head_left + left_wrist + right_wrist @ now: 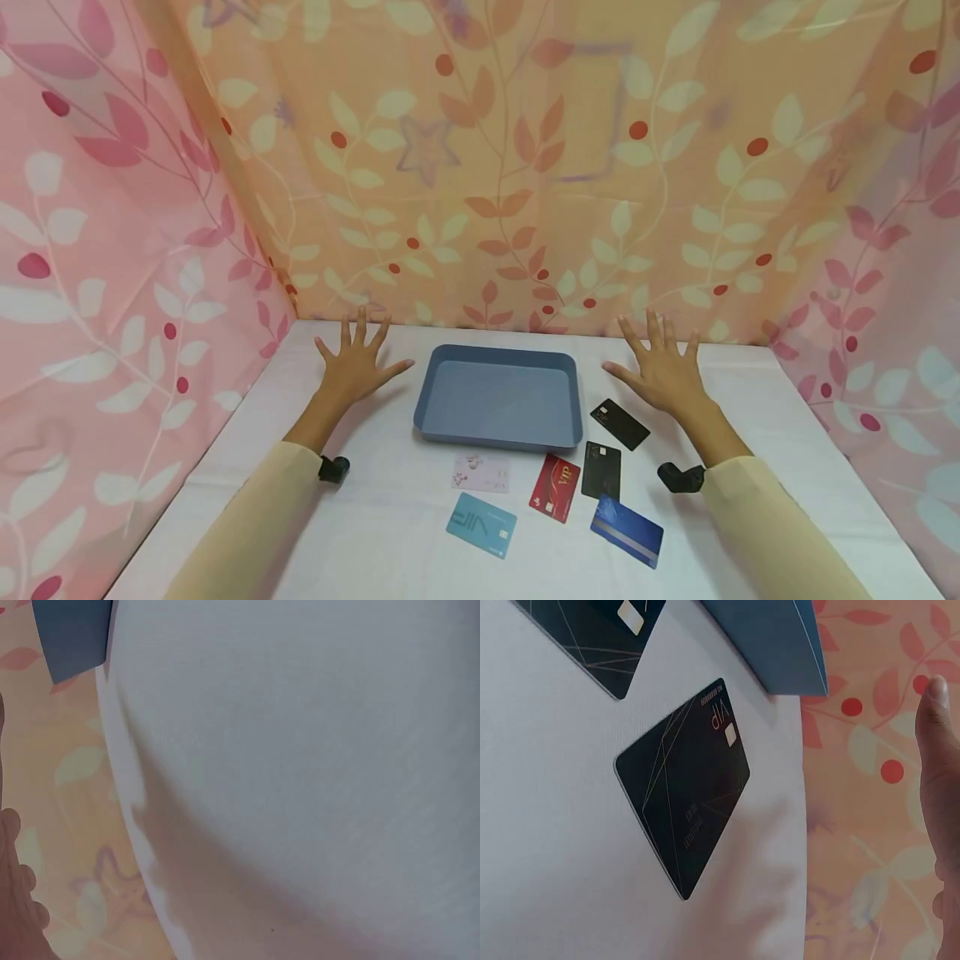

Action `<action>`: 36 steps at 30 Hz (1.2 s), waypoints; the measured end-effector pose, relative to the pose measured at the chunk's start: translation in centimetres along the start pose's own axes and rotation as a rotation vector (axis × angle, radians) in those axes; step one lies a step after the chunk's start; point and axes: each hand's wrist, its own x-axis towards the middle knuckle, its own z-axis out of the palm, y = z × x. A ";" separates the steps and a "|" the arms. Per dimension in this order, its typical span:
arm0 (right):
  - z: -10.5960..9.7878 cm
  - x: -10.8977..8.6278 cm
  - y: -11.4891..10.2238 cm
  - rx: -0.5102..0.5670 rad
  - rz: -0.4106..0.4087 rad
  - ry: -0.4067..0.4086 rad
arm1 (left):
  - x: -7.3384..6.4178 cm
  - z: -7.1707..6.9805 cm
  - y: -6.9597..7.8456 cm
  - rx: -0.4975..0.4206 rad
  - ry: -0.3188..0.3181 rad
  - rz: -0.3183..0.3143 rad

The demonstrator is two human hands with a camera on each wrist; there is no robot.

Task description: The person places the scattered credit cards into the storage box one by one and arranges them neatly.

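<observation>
My left hand (352, 367), fingers spread and holding nothing, hovers left of a blue-grey tray (498, 442). On the tray's other side my right hand (663, 371) is spread the same way, also holding nothing. Nearest to it lies a black VIP card (620, 424); the right wrist view shows this black card (686, 787) and its chip up close. A second black card (602, 471) lies in front of it. Around these are a red VIP card (555, 488), a pale pink flowered card (481, 473), a light blue card (482, 525) and a dark blue striped card (627, 531).
A white cloth (375, 533) covers the table under everything. Floral curtains hang along the back (495, 167) and both sides, meeting the table's far edge just behind the tray. Small black wrist mounts (334, 469) stick out inward from the sleeves.
</observation>
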 end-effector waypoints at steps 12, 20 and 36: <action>-0.3 -1.5 -0.8 0.128 0.006 -0.001 | -1.5 -1.0 1.4 -0.231 -0.033 0.051; -0.7 -3.1 -1.6 0.194 0.029 -0.049 | -2.7 -1.0 2.8 -0.480 -0.083 0.079; 0.3 -5.9 -1.6 0.299 0.069 -0.103 | -2.6 1.4 2.7 -0.911 -0.225 0.315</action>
